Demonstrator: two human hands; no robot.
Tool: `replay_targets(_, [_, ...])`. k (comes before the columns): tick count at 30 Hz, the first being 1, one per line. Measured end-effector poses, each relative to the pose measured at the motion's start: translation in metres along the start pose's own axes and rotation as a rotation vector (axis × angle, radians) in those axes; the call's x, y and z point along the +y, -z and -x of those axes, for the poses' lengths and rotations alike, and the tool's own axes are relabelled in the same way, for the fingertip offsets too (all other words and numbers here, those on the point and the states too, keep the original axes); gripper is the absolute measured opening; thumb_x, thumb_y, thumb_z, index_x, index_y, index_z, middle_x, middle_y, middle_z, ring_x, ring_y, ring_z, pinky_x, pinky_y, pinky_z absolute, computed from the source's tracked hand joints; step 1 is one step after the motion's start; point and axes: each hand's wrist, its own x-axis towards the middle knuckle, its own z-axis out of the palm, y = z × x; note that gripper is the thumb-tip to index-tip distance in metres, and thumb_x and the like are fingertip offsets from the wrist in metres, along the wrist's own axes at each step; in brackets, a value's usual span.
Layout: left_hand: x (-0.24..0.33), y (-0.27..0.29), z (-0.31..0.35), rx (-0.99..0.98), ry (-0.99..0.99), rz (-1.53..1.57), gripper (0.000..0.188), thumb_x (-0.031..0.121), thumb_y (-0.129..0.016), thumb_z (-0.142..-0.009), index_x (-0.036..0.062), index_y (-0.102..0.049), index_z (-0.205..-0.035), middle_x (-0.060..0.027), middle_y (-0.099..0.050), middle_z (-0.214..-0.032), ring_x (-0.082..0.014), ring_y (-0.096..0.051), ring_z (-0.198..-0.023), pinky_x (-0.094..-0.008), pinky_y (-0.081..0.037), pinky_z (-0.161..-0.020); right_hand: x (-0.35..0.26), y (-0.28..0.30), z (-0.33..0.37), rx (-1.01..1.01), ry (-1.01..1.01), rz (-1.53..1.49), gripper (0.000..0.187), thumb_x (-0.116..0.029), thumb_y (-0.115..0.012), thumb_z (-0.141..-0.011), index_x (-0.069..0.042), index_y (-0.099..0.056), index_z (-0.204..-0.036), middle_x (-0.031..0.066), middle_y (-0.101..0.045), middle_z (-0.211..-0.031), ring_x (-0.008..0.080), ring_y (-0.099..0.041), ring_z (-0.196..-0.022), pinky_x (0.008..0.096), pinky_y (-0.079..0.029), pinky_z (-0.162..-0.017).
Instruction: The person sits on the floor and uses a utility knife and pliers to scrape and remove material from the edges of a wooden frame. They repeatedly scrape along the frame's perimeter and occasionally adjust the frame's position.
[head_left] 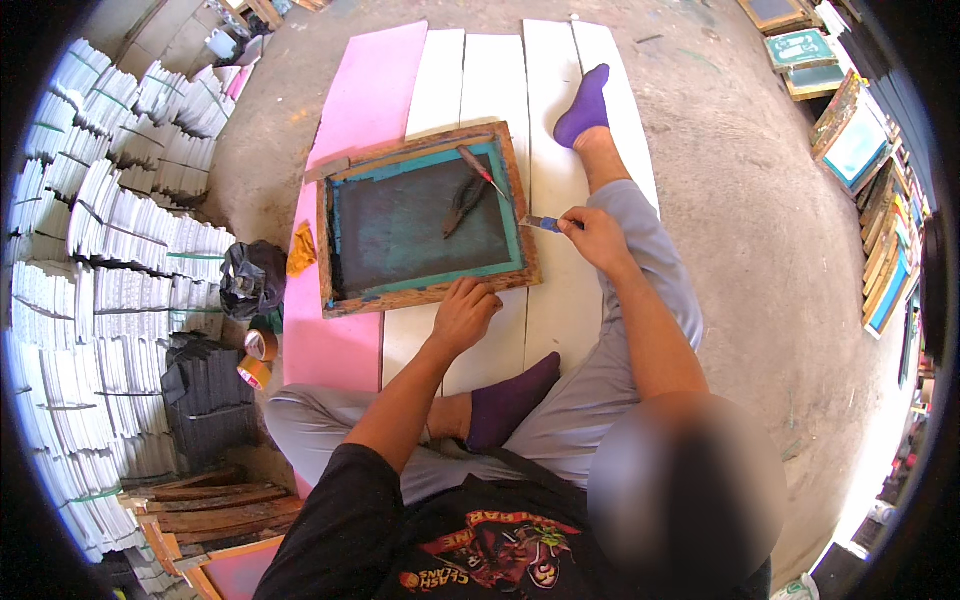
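A wooden screen printing frame with dark mesh and a teal border lies flat before me. My left hand is at its near rail, fingers bent and closed against the wood; the fingertips are partly hidden. Past the frame's right rail, my right hand grips a small blue-handled tool with a thin metal end that points left and touches or nearly touches the rail. Whether it is a knife or a scraper is too small to tell. Dark-handled pliers and a red-handled screwdriver rest on the mesh.
White and pink boards lie under the frame and my legs. A yellow-orange cloth, a black plastic bag and tape rolls sit at the left. Bundled paper stacks line the left side; more frames lean at right.
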Motion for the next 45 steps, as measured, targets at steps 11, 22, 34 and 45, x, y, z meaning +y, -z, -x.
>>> replay_targets(11, [0.008, -0.005, 0.004, 0.03, 0.223, 0.086, 0.023, 0.014, -0.073, -0.088, 0.0106, -0.073, -0.111, -0.0094, -0.069, -0.103, -0.0302, -0.063, -0.106, -0.045, -0.051, -0.092, -0.014, -0.03, 0.015, -0.102, -0.01, 0.133, 0.036, -0.041, -0.057, -0.102, -0.008, -0.07, -0.112, 0.0212, -0.074, -0.098, 0.0426, -0.071, -0.095, 0.0532, -0.054, -0.083])
replay_targets(22, [-0.01, -0.01, -0.025, -0.116, 0.074, -0.061, 0.012, 0.015, -0.067, -0.088, 0.0105, -0.072, -0.098, -0.0053, -0.063, -0.095, -0.0266, -0.061, -0.094, -0.0409, -0.049, -0.083, -0.014, -0.028, 0.021, -0.142, -0.023, 0.078, 0.036, -0.038, -0.06, -0.1, -0.006, -0.071, -0.11, 0.0216, -0.074, -0.1, 0.042, -0.07, -0.098, 0.0527, -0.054, -0.084])
replay_targets(34, [-0.024, 0.0, -0.047, -0.338, -0.046, -0.123, 0.011, 0.017, -0.068, -0.087, 0.0067, -0.067, -0.092, -0.0089, -0.064, -0.098, -0.0278, -0.063, -0.096, -0.0402, -0.048, -0.085, -0.009, -0.036, 0.013, -0.173, -0.021, 0.053, 0.036, -0.04, -0.063, -0.099, -0.006, -0.072, -0.11, 0.0219, -0.074, -0.101, 0.0423, -0.07, -0.099, 0.0524, -0.054, -0.086])
replay_targets(45, [-0.036, 0.007, -0.037, -0.401, -0.043, -0.014, 0.014, 0.016, -0.066, -0.092, 0.0047, -0.063, -0.1, -0.0137, -0.063, -0.104, -0.033, -0.061, -0.105, -0.045, -0.047, -0.091, -0.01, -0.034, 0.017, -0.201, -0.063, 0.087, 0.038, -0.041, -0.063, -0.099, -0.006, -0.071, -0.112, 0.0216, -0.074, -0.104, 0.0415, -0.07, -0.102, 0.0522, -0.054, -0.087])
